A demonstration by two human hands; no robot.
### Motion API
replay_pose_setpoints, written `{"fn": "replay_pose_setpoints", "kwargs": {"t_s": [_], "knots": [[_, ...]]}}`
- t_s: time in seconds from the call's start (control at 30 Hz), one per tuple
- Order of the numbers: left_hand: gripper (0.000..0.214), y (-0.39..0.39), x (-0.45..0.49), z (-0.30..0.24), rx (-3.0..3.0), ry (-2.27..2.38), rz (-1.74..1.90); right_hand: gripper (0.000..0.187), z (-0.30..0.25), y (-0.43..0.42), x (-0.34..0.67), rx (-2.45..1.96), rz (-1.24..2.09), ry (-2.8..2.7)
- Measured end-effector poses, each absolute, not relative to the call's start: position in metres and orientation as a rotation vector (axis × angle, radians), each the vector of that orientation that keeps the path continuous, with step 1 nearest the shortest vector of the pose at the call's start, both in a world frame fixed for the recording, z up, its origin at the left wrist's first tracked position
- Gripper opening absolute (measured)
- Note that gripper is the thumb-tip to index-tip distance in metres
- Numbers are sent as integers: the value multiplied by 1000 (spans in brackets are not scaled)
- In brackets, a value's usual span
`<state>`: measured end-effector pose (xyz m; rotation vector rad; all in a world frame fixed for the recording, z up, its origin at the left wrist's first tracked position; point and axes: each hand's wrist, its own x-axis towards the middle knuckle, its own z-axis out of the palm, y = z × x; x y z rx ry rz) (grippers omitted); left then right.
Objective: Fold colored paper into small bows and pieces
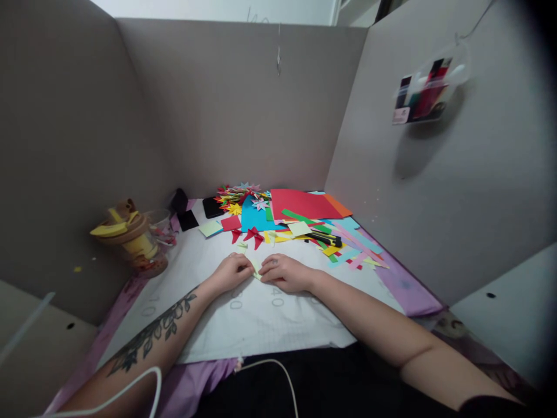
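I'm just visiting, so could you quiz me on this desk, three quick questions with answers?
1. What is between the fingers of the left hand and right hand?
2. True or false: the black-and-yellow cutter lies left of both hands.
3. The big sheet behind the cutter is: A green, B red, C purple.

Key:
1. A pale green paper piece.
2. False; it lies among paper strips, to their right.
3. B.
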<state>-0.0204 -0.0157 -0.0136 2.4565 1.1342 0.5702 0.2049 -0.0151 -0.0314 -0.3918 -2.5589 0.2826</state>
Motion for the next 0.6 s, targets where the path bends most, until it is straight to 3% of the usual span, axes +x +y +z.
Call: {"fn": "replay_pose_setpoints", "kwargs": {"t_s": [0.6], "knots": [[17,-15,-9,-18,2381,1421,527,26,-27,-18,202,-449,353,-2558]]}}
